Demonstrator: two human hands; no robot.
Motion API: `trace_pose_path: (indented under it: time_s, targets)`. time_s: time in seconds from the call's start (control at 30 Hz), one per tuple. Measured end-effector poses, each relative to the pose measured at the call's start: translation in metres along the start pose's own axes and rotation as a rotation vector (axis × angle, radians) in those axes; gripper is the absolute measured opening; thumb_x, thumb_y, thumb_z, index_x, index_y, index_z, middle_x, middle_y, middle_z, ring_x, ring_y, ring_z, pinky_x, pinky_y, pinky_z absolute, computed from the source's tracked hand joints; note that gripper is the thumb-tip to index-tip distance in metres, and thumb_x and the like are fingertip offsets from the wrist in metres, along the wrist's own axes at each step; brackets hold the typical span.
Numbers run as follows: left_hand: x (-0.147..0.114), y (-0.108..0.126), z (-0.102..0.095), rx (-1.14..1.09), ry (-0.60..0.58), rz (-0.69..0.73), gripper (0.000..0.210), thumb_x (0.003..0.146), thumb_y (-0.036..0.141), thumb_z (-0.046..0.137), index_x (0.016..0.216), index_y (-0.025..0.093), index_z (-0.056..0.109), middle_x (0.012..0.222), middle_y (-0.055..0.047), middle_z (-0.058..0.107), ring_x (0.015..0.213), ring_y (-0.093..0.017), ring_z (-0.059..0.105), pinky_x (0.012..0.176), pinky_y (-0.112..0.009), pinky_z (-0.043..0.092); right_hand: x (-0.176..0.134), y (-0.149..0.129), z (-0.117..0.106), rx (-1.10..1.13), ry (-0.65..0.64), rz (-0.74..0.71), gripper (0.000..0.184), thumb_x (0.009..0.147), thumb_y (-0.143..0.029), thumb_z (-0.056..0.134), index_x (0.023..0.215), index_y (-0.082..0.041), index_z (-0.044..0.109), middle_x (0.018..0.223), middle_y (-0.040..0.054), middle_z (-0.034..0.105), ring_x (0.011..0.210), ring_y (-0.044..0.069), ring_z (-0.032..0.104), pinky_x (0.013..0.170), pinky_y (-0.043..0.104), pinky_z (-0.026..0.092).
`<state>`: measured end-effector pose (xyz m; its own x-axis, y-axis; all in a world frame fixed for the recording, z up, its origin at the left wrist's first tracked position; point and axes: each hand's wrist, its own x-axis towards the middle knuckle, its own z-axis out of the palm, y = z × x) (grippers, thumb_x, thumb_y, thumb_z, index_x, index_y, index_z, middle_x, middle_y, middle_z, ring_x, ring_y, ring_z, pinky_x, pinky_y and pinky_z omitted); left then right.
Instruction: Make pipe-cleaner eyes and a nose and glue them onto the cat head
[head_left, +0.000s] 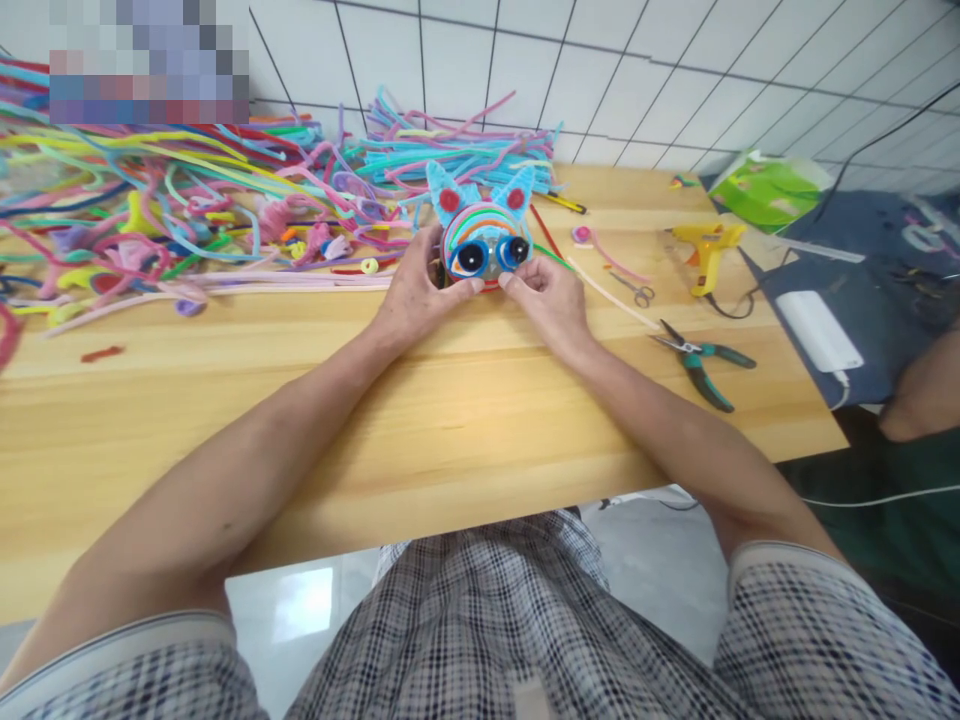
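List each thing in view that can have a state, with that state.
Animal head: upright, held
Left hand: gripping the head's side
Right hand: fingers curled at the head's lower edge
Pliers: open, handles spread
Scissors: blades unclear
Glue gun: cord attached; power unclear
White device: cable plugged in
Pipe cleaners: loosely heaped

White tiled wall [600, 70] behind wooden table [450, 420]

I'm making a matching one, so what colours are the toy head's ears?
The ears are light blue with red centres, best seen in the head view.
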<state>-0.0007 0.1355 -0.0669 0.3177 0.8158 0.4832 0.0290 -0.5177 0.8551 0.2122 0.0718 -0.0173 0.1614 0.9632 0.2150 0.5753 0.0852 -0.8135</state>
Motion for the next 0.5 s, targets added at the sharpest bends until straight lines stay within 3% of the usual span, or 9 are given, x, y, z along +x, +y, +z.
trace_pose_path:
  time_s: [0.23, 0.33, 0.5]
  targets:
    - [0.000, 0.005, 0.001, -0.017, -0.014, -0.001, 0.095, 0.079, 0.078, 0.091, 0.151, 0.030, 0.054, 0.159, -0.015, 0.062, 0.148, -0.040, 0.062, 0.126, -0.061, 0.053, -0.004, -0.002, 0.003, 0.068, 0.002, -0.045, 0.019, 0.086, -0.019, 0.069, 0.070, -0.025, 0.060, 0.065, -0.0052, 0.057, 0.066, 0.015, 0.052, 0.069, 0.032, 0.041]
    - [0.000, 0.005, 0.001, -0.014, -0.015, 0.002, 0.096, 0.078, 0.078, 0.091, 0.152, 0.030, 0.054, 0.160, -0.015, 0.062, 0.147, -0.040, 0.063, 0.125, -0.061, 0.054, -0.015, -0.003, -0.002, 0.078, -0.075, -0.074, 0.017, 0.082, -0.018, 0.064, 0.068, -0.024, 0.059, 0.063, -0.0046, 0.055, 0.065, 0.015, 0.050, 0.067, 0.032, 0.039]
    - [0.000, 0.001, -0.001, 0.008, -0.005, -0.002, 0.094, 0.079, 0.075, 0.092, 0.152, 0.030, 0.054, 0.160, -0.015, 0.061, 0.146, -0.041, 0.063, 0.124, -0.062, 0.054, -0.031, -0.003, -0.008, -0.059, -0.247, -0.256, 0.016, 0.077, -0.015, 0.063, 0.068, -0.024, 0.055, 0.066, -0.0040, 0.055, 0.068, 0.016, 0.052, 0.071, 0.033, 0.040]
